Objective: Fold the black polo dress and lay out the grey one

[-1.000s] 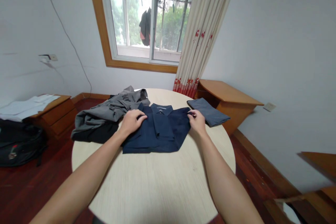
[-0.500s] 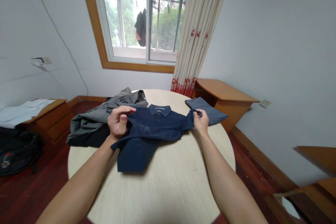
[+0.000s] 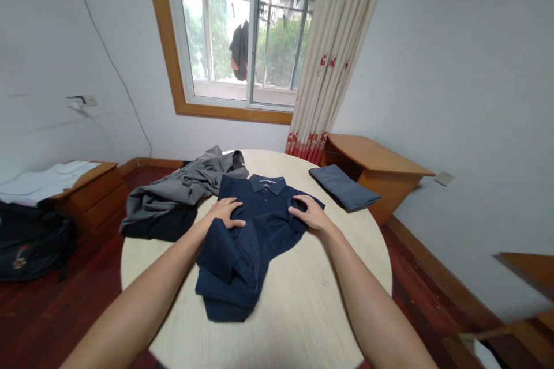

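Note:
A navy polo shirt [image 3: 270, 225] lies on the round table [image 3: 311, 294], its collar toward the window and its lower part bunched toward me on the left. My left hand [image 3: 225, 213] rests on the shirt's left side, fingers spread. On the right side, my right hand [image 3: 309, 212] touches the shirt near the sleeve, its fingers apart and slightly curved. Neither hand grips the cloth. Beyond my left hand lies a rumpled grey garment [image 3: 177, 184] with black cloth [image 3: 160, 228] under it. A folded dark grey-blue garment [image 3: 344, 185] sits beyond my right hand.
A wooden desk [image 3: 376, 157] stands behind the table on the right, beside the curtain [image 3: 333, 63]. At the left are a wooden drawer cabinet [image 3: 95, 193] with white papers [image 3: 47, 179] and a black bag [image 3: 34, 242] on the floor. A window [image 3: 242, 40] is straight ahead.
My right hand has let go of the sleeve and moved left onto the shirt. My left hand has moved right and lies flatter. The shirt has settled, its lower part now nearer me.

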`<control>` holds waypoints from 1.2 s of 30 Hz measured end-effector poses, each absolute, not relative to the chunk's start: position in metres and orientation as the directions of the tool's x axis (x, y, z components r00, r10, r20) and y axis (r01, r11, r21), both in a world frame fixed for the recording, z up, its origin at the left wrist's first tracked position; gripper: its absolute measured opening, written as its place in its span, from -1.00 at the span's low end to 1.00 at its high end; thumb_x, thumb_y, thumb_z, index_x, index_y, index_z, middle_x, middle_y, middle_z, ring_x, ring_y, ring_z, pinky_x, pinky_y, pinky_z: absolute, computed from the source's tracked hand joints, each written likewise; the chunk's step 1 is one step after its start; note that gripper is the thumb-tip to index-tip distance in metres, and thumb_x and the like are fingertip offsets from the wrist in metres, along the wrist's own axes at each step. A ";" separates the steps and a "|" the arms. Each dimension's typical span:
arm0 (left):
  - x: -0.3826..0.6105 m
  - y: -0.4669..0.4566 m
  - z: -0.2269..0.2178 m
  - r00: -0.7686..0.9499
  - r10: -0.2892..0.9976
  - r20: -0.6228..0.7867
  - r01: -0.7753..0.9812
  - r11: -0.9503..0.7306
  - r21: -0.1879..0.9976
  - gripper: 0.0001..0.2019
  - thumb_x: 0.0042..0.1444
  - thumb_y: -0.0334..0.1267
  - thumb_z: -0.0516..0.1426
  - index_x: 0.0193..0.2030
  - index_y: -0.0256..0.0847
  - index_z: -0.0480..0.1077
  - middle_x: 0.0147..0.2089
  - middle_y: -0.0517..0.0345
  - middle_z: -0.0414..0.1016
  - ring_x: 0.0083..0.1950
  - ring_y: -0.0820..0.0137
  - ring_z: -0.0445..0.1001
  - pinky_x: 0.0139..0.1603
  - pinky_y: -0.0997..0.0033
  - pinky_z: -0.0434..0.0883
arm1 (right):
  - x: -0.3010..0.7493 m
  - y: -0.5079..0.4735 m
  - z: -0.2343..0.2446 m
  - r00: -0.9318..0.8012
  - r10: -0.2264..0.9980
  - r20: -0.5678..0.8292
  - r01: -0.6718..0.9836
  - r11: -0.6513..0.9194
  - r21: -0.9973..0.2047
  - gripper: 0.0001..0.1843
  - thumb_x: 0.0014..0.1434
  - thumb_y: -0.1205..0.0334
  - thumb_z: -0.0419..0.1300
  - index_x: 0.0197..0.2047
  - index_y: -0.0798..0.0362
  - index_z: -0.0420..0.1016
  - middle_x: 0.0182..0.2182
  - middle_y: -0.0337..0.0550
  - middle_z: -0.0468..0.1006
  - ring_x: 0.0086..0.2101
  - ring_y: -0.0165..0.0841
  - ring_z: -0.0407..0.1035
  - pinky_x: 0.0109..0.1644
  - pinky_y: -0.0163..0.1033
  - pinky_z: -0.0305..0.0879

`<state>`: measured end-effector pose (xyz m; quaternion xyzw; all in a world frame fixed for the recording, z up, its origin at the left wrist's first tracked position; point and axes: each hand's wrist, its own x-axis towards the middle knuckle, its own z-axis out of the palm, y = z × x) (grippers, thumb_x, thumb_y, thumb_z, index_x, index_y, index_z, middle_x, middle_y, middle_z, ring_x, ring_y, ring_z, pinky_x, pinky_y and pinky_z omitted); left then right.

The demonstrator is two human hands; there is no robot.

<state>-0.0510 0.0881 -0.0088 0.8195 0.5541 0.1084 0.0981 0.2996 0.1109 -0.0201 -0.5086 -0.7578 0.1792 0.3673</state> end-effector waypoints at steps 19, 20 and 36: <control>-0.034 0.068 0.033 0.167 0.868 0.467 0.452 -0.488 0.746 -0.74 0.13 0.00 0.15 -0.31 -0.17 0.33 -0.29 0.18 0.45 -0.22 0.30 0.44 -0.12 0.34 0.40 | 0.252 0.057 0.036 -0.595 0.787 0.163 0.292 0.401 -0.868 -0.66 -0.03 -0.01 0.39 -0.30 0.07 0.54 -0.36 -0.23 0.58 -0.35 -0.30 0.44 -0.25 -0.24 0.35; -0.034 0.066 0.037 0.149 0.865 0.478 0.384 -0.497 0.778 -0.70 0.13 0.04 0.15 -0.31 -0.17 0.32 -0.31 0.19 0.43 -0.23 0.31 0.43 -0.14 0.35 0.40 | 0.253 0.054 0.040 -0.579 0.795 0.180 0.183 0.342 -0.922 -0.60 -0.07 -0.07 0.41 -0.31 0.07 0.52 -0.39 -0.25 0.55 -0.38 -0.32 0.42 -0.29 -0.27 0.34; 0.006 0.036 0.014 0.482 0.847 0.223 0.460 -0.461 0.759 -0.17 0.12 0.26 0.17 0.41 -0.18 0.13 0.38 -0.23 0.24 0.32 0.02 0.31 0.33 -0.03 0.24 | 0.252 0.074 0.022 -0.113 0.823 0.556 0.434 0.544 -0.718 -0.64 0.14 -0.11 0.24 -0.27 0.06 0.46 -0.36 -0.17 0.54 -0.33 -0.29 0.39 -0.14 -0.18 0.36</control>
